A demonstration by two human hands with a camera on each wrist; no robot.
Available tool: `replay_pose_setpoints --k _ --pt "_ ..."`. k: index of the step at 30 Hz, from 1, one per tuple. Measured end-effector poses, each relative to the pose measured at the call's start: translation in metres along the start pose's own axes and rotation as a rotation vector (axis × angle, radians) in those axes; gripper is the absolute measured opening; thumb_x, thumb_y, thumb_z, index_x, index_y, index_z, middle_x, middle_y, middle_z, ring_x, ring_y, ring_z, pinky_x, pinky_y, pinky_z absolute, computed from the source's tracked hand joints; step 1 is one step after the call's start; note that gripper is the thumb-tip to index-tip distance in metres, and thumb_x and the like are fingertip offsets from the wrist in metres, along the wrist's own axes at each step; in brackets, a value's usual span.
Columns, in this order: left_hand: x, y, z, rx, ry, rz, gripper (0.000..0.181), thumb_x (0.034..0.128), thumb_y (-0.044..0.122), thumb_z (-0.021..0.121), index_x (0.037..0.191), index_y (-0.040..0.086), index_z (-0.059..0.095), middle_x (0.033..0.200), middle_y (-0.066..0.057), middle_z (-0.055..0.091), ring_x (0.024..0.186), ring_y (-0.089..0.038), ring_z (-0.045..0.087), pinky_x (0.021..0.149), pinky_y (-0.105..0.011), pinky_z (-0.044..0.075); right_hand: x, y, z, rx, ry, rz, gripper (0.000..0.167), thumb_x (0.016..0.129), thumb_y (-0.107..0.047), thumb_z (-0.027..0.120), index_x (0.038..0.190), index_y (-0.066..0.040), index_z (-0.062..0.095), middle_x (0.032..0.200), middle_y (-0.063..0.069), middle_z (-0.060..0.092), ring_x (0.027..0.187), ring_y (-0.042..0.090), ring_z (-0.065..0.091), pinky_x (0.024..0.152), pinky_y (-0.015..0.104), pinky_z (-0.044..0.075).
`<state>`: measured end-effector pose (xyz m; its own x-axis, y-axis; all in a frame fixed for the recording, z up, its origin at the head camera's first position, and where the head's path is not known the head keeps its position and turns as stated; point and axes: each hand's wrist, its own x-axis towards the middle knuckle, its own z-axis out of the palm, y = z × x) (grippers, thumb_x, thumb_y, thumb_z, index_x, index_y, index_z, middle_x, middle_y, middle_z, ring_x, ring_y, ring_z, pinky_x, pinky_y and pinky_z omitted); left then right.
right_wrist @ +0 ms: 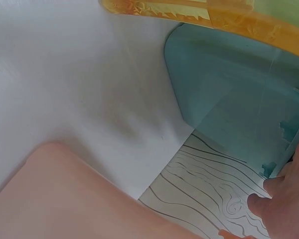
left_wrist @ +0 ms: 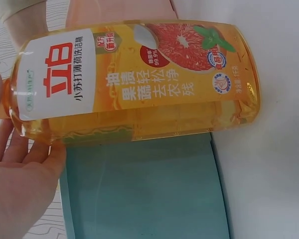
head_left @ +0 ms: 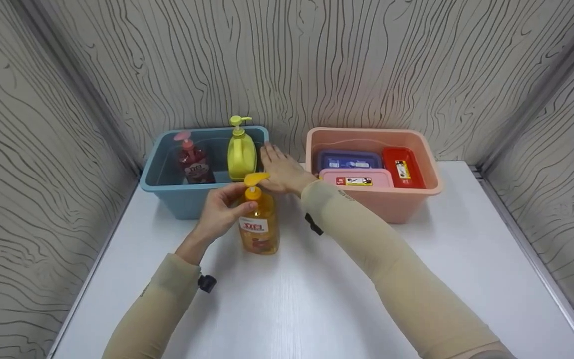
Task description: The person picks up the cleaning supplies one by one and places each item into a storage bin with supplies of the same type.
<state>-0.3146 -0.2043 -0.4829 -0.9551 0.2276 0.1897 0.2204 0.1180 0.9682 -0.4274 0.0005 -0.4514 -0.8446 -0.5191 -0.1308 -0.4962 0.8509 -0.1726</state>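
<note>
In the head view my left hand (head_left: 222, 212) grips an orange pump bottle of dish soap (head_left: 259, 234) near its neck, upright in front of the blue bin (head_left: 167, 188). In the left wrist view the label on the dish soap bottle (left_wrist: 154, 79) shows a cut grapefruit. Whether its base touches the table cannot be told. My right hand (head_left: 284, 172) has its fingers straight along the right side of the blue bin, beside its rim. Inside that bin stand a dark red pump bottle (head_left: 197, 167) and a yellow pump bottle (head_left: 242, 154).
A pink bin (head_left: 376, 204) stands to the right, a gap apart from the blue one. It holds a blue-lidded box (head_left: 349, 158), a pink-lidded box (head_left: 329, 180) and a red box (head_left: 409, 154). Wood-patterned walls (head_left: 287, 60) enclose the white table (head_left: 292, 309).
</note>
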Motion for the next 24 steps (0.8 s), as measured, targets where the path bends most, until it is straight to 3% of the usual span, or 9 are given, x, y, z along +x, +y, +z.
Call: replay_pose_setpoints --k 10,24 --pt "0.001 0.002 0.003 0.057 0.047 0.012 0.04 0.1021 0.011 0.084 0.14 0.004 0.075 0.14 -0.017 0.078 0.122 -0.027 0.076 0.114 -0.028 0.061 0.002 0.0 -0.001 0.002 0.0 -0.001 0.096 0.115 -0.064 0.04 0.181 -0.005 0.003 0.192 0.017 -0.003 0.18 0.038 0.01 0.147 0.053 0.015" --pt "-0.002 0.008 0.012 0.099 0.094 -0.032 0.035 0.1005 0.012 0.086 0.134 0.009 0.077 0.137 -0.009 0.079 0.124 -0.025 0.076 0.12 -0.044 0.06 -0.001 0.001 0.0 0.018 0.0 0.011 0.096 0.116 -0.069 0.037 0.182 -0.009 0.001 0.192 0.014 -0.008 0.18 0.037 0.007 0.147 0.051 0.013"
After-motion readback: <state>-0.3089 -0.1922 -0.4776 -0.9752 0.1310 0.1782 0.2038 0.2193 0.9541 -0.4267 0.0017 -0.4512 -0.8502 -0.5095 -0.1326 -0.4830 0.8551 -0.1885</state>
